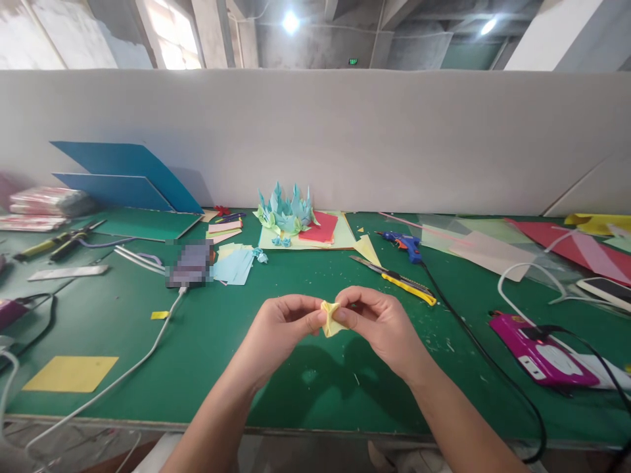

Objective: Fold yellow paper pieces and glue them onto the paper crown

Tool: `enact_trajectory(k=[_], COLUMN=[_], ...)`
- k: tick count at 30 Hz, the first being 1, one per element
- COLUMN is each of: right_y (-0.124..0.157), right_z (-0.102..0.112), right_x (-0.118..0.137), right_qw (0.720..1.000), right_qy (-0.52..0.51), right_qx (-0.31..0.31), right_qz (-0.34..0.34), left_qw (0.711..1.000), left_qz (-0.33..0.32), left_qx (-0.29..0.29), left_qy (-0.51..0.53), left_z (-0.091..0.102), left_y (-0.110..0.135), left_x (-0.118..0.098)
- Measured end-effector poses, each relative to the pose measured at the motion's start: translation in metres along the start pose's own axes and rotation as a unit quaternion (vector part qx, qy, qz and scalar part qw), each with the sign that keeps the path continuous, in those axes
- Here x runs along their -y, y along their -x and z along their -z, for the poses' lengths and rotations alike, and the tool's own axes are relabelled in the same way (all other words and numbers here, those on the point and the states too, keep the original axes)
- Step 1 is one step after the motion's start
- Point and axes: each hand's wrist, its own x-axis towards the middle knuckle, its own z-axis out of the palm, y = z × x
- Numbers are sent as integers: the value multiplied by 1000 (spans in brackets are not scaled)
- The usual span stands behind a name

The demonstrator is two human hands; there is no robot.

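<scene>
Paper (329,324), pale yellow and folded into a small pointed piece, is held above the green table (207,348), on the near side of the blue-and-green paper model (286,215) and well apart from it. Both hands grip it: the left hand (280,322) pinches one side and the right hand (382,322) the other, thumbs uppermost; which fingers back the thumbs is partly hidden.

The step in hand looks like shaping the folds — pressing or easing the flaps between the thumbs — and not cutting or gluing. The next move seems to call for light, even pressure, one side steadied while the other is worked, as so small a piece could crumple.

Just to the model's right and touching it lies a red sheet (321,227); small blue folded pieces (281,242) sit just before the model. Farther right of it come a pale yellow triangle (367,250) and a blue glue gun (405,246), with a yellow cutter (410,287) nearer the person. Left of the model and nearer lie light blue sheets (236,265) — and well to its right, a magenta power strip (513,341).
</scene>
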Motion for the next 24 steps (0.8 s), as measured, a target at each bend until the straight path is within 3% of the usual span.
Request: enact_trajectory(k=[5, 12, 17, 24], right_y=[0, 2, 2, 0], right_z=[0, 1, 4, 7], right_x=[-3, 0, -1, -4], right_qw=[997, 999, 990, 979], right_qy=[45, -36, -134, -180], right_qx=[-17, -14, 39, 70], right_qz=[54, 27, -33, -68], left_qw=[999, 993, 995, 997], left_qz=[-36, -100, -77, -45], left_qx=[-26, -61, -30, -26], left_qy=[-21, -3, 60, 59], left_z=[-2, -11, -15, -15], left_y=[1, 3, 7, 8], left_x=[0, -2, -4, -5])
